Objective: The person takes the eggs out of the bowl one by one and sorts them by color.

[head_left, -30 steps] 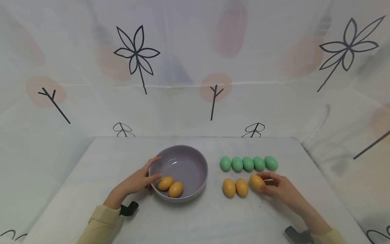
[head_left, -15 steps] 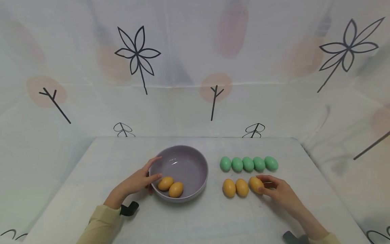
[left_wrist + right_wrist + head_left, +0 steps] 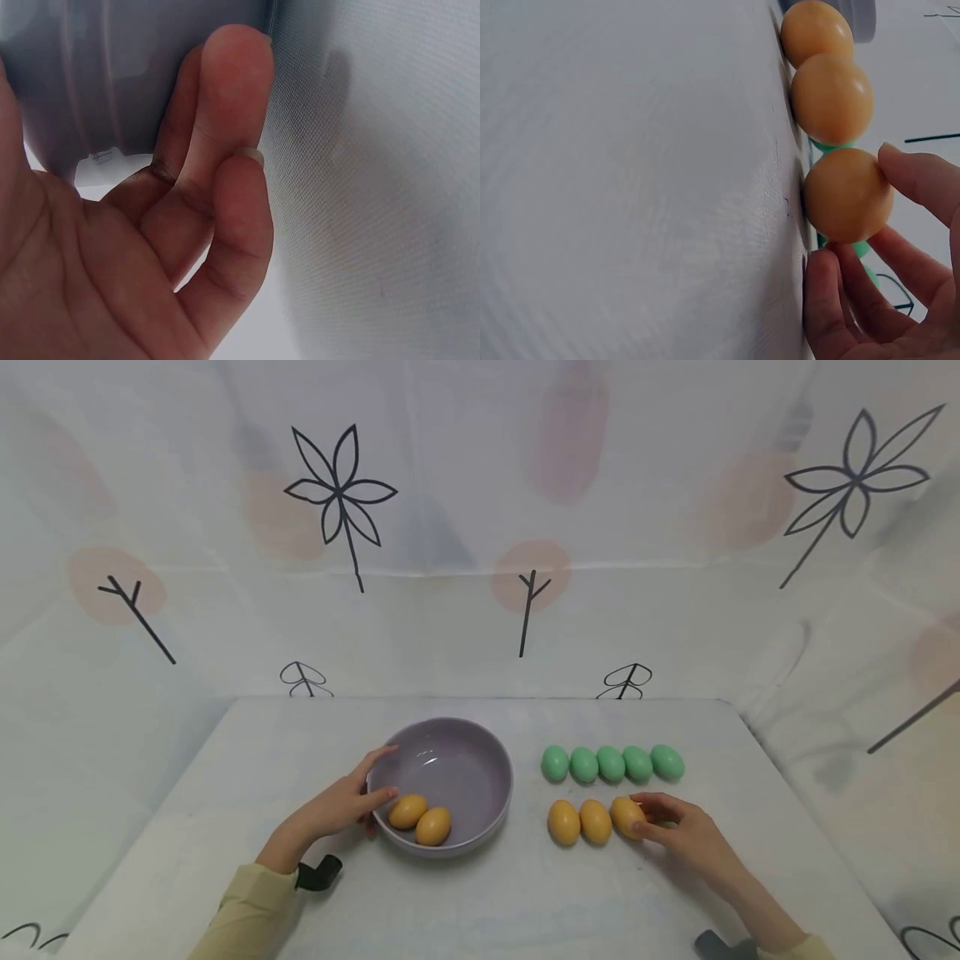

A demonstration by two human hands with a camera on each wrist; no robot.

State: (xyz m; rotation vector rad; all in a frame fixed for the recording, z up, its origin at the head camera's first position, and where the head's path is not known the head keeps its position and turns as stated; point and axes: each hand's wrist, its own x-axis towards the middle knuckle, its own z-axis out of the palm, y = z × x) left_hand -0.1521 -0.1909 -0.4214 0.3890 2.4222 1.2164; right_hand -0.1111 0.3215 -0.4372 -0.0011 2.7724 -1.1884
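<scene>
A mauve bowl (image 3: 465, 777) stands on the table with two yellow eggs (image 3: 432, 827) inside, near its front left wall. My left hand (image 3: 337, 802) grips the bowl's left side, thumb over the rim; in the left wrist view, fingers (image 3: 234, 90) lie along the outer wall. Right of the bowl, my right hand (image 3: 690, 831) holds a yellow egg (image 3: 627, 817) between thumb and fingers. That egg sits at the right end of a row, close beside two other yellow eggs (image 3: 596, 822). The right wrist view shows the held egg (image 3: 849, 196) at the table surface.
Behind the yellow row lies a row of several green eggs (image 3: 611, 763). The white-covered table (image 3: 480, 910) meets a patterned cloth backdrop (image 3: 450, 635) at the rear, with cloth on both sides as well. Black wrist devices (image 3: 318, 873) are strapped near both hands.
My right hand has shifted slightly left with the yellow egg, bringing it nearer the other two yellow eggs. The left hand and bowl have stayed in place.
</scene>
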